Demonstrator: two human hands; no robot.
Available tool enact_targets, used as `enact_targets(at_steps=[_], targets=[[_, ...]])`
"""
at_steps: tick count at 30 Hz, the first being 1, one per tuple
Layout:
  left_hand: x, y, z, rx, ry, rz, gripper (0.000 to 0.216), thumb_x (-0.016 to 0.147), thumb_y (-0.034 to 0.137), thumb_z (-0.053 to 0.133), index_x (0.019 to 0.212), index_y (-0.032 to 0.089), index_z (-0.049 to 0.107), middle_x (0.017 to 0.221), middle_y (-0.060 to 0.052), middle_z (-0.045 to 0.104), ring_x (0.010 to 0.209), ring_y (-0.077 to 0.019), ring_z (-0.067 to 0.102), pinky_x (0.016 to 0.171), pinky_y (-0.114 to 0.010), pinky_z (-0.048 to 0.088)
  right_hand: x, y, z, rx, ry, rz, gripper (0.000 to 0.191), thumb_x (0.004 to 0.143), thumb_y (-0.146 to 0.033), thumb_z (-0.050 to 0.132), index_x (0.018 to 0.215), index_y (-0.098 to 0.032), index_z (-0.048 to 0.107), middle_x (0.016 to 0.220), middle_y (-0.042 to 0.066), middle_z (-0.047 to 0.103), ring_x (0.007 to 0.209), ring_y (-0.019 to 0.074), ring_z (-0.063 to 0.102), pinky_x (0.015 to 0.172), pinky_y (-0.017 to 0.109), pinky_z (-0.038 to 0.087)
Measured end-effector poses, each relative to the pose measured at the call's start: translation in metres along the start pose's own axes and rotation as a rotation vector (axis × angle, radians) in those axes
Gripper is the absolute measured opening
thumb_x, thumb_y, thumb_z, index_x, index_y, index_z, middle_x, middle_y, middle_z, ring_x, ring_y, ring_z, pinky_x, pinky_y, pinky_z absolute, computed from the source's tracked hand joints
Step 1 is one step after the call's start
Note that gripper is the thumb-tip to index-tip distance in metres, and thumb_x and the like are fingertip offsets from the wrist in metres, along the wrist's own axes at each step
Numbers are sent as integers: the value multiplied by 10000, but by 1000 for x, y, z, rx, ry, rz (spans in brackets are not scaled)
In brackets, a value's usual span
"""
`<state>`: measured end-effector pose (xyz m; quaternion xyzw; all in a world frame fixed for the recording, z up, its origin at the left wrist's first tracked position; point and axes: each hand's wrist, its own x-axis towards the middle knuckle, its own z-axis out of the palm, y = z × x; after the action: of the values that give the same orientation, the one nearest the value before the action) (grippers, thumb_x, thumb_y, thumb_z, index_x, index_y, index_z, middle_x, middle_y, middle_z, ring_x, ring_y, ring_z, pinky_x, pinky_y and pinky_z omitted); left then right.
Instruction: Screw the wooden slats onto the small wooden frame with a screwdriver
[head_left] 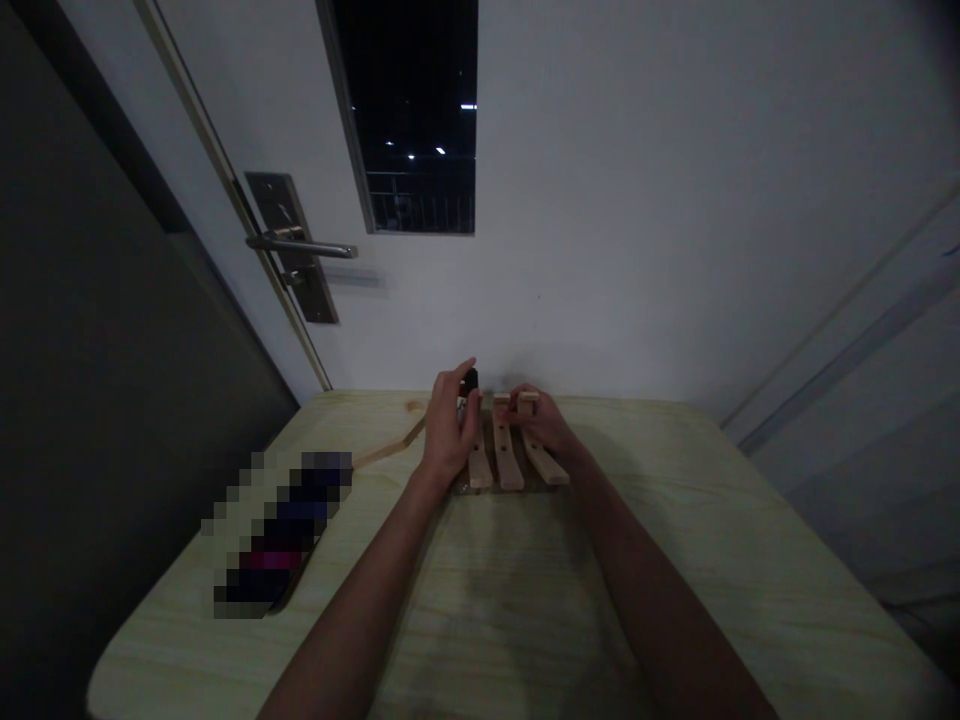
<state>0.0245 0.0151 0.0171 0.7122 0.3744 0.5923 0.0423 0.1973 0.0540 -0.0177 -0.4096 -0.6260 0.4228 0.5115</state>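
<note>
Three light wooden pieces lie side by side on a dark brown sheet-like base (491,488): a left piece (480,468), a middle piece (510,468) and a right piece (549,468). Dark round marks, perhaps holes, show on them. My left hand (448,425) is curled beside the left piece, thumb and fingers around a small thing with a black top (470,380) and a dark red part; its kind I cannot make out. My right hand (546,422) closes around the upper part of the right piece, its fingertips reaching toward the middle piece.
A bent wooden strip (381,454) lies left of my left hand. Farther left is a dark flat object (300,530), blurred by pixels. The pale wood table (480,620) meets a white door (637,250) with a metal handle (311,246) and a dark window (420,110).
</note>
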Motion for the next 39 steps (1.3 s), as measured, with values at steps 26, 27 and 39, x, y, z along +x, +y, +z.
enact_targets(at_steps=[26,27,39], targets=[[-2,-2,1,32,2,24,410,905,258,514,1307,241,434,998,-49,534,817,-143,537,762,-305,488,-1,-3,2,15,11,-3,333,572,-381,765,729,-199,534,672,-29,565,613,117,495,587,256,421],[-2,-3,1,20,3,23,407,911,260,502,1310,241,426,1016,-56,541,821,-145,542,766,-309,491,-1,-3,2,11,12,-5,332,575,-380,764,731,-198,535,672,-29,563,614,116,493,587,254,422],[-3,-1,1,-42,-48,10,347,893,259,534,1237,250,492,1074,-60,547,918,-153,559,775,-310,529,1,0,1,5,6,-19,340,578,-379,755,744,-191,525,673,-30,547,608,117,492,588,260,408]])
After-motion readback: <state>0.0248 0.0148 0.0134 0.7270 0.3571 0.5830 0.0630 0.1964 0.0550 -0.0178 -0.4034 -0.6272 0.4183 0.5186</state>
